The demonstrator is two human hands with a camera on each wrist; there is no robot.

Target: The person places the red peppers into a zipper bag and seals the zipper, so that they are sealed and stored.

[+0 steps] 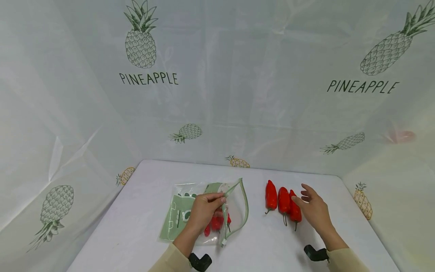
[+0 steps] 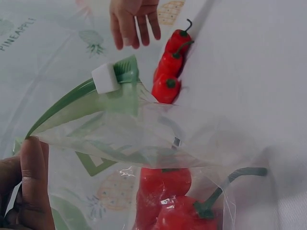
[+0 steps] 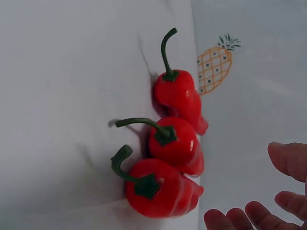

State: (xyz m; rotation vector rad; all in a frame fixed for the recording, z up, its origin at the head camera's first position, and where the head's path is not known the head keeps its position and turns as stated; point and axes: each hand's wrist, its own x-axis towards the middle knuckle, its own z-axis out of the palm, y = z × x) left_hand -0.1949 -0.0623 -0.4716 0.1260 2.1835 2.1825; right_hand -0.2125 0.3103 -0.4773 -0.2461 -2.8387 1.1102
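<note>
Bag (image 1: 168, 228): clear plastic, green print, lying on the table (image 1: 125, 219); mouth gaping, at its right end.
Zip strip (image 1: 246, 204): green, bowed into a loop round the bag's mouth; white slider (image 2: 105, 78) at the near end of it.
Bagged peppers (image 2: 165, 189): red, green-stemmed, inside the bag toward its mouth; at least two seen, exact count hidden by hand and film.
Left hand (image 1: 202, 209): over the bag; thumb and fingers pinch the edge of its mouth.
Loose peppers (image 1: 270, 196): three, red, on the table in a row to the right of the bag, well apart from it; stems point to the near side.
Right hand (image 1: 314, 211): right of the bag, by the rightmost loose pepper; thumb and fingers spread wide, grasp empty, apart from the peppers in the right wrist view.
Sleeves (image 1: 175, 260): beige, one each side, nearer than the bag.
Sheet (image 1: 244, 113): pale, pineapple prints, upright beyond the bag and to both sides.
</note>
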